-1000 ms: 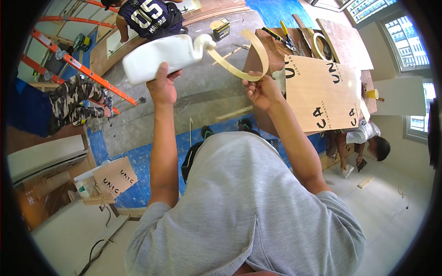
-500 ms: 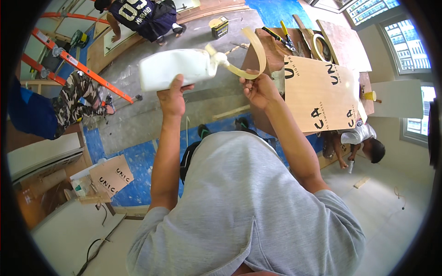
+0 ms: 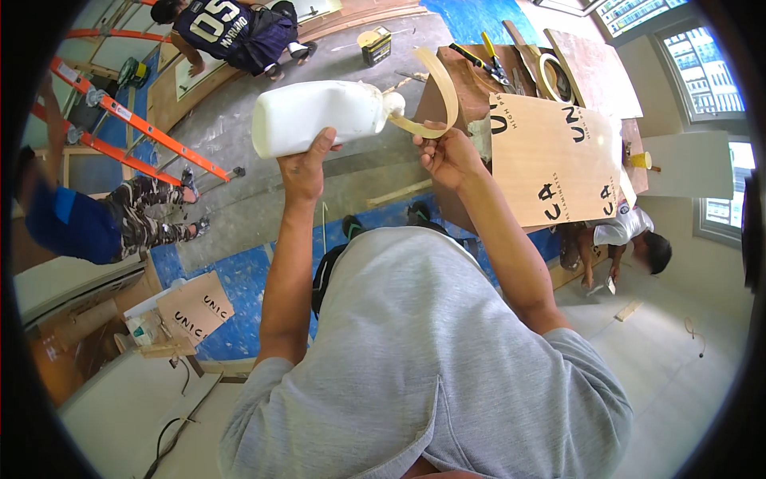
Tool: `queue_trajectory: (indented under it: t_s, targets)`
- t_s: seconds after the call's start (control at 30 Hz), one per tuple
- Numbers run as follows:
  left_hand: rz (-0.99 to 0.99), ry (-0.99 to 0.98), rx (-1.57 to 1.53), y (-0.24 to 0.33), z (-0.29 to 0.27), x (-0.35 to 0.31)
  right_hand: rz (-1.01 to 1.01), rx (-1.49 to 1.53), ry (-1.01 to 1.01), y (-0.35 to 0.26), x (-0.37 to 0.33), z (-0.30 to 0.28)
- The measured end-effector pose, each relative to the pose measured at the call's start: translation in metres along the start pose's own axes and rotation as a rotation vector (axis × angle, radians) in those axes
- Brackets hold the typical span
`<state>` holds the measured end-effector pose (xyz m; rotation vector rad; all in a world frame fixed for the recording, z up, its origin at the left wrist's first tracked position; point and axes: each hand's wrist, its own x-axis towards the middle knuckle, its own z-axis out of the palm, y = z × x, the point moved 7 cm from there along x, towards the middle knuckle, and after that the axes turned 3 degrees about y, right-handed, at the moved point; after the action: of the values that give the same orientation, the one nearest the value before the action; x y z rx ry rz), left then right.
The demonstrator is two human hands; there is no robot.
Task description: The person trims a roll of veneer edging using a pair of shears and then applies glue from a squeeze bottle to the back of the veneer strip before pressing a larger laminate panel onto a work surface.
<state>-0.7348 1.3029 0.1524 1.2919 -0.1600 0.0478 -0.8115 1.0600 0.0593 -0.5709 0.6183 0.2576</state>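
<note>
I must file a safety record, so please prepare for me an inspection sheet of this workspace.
Surface: tan board lies on brown bench.
Job's things: white bottle, spout toward the right; pale curved strip close to it, contact unclear.
Clutter: yellow-and-black-handled tool and tape roll on the bench.
Grips: left grip holds the bottle; right grip pinches the strip.
Cables: dark cable at lower left.
Surroundings: orange ladder; three other people.

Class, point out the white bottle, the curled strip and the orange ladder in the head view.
White bottle [image 3: 319, 118]: head view, middle of its body.
Curled strip [image 3: 448, 88]: head view, its right-hand bend.
Orange ladder [image 3: 159, 136]: head view, a side rail.
</note>
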Motion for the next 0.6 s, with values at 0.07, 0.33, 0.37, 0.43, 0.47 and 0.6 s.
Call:
queue_trajectory:
  t_s: [0.07,0.33,0.37,0.43,0.47,0.6]
  targets:
    - [0.005,0.010,0.000,-0.003,-0.006,0.005,-0.026,-0.019,0.013,-0.001,-0.004,0.003]
    - [-0.013,0.020,-0.002,-0.003,-0.011,0.012,0.006,-0.014,-0.005,-0.003,0.001,-0.003]
    - [-0.019,0.027,-0.006,-0.006,-0.016,0.014,0.006,-0.013,-0.012,-0.004,0.000,-0.003]
    - [-0.034,0.025,0.000,-0.005,-0.016,0.011,0.008,-0.003,-0.011,-0.003,0.002,-0.001]
    - [-0.041,0.024,0.003,-0.004,-0.015,0.009,0.010,0.004,-0.002,-0.003,0.004,-0.001]
    - [-0.007,-0.004,-0.015,0.004,-0.011,0.009,0.014,-0.004,0.002,-0.003,0.007,-0.002]
